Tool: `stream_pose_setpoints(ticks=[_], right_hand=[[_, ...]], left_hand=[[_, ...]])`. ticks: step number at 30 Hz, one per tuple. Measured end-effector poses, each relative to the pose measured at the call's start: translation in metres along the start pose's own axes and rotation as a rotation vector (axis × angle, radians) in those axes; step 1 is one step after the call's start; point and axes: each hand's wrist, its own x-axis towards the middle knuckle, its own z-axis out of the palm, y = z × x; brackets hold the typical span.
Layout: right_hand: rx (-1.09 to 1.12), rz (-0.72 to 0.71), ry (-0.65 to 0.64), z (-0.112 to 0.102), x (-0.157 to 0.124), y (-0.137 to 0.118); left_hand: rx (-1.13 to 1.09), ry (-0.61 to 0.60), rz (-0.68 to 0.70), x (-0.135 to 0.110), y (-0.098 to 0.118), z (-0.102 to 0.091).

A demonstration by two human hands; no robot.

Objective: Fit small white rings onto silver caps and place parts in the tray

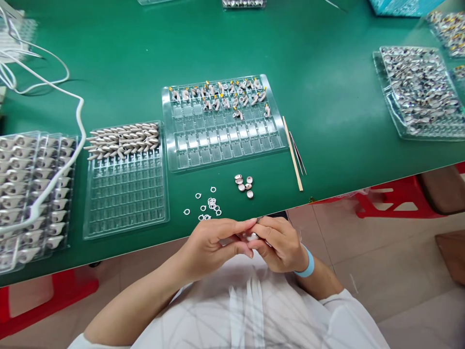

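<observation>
My left hand (222,243) and my right hand (278,242) meet just off the table's front edge, in front of a white garment. Between their fingertips is a small pale, shiny part (252,236), mostly covered by the fingers; both hands are closed on it. Beyond my hands lie several small round metallic caps (241,186). To their left, several thin white rings (212,203) are scattered, some overlapping. A clear compartment tray (218,157) holds small grey curved parts with yellow tips (225,102) in its far rows.
At left are a tray of grey stems (125,140), trays of grey shells (22,184) and a white cable (79,116) lying across them. A wooden stick (292,155) and tweezers (298,154) lie right of the middle tray. Stacked trays of shiny parts (421,92) stand far right.
</observation>
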Motion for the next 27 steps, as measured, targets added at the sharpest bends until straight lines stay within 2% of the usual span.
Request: stream_pose_setpoints(ticks=[6,13,21,27], right_hand=[[0.004,0.015,0.041,0.0001,0.0014,-0.0042],[-0.043,0.013,0.015,-0.0001,0.001,-0.0045],[0.008,0.013,0.044,-0.0007,0.0012,-0.0006],[-0.008,-0.008,0.065,-0.0007,0.0,0.0005]], left_hand=[[-0.006,-0.017,-0.01,-0.0008,-0.0026,-0.0037],[-0.041,-0.071,-0.062,-0.002,-0.0049,-0.0073],[0.083,0.026,-0.014,-0.0024,-0.0065,-0.0033],[-0.133,-0.037,-0.118,0.0012,-0.0008,-0.0046]])
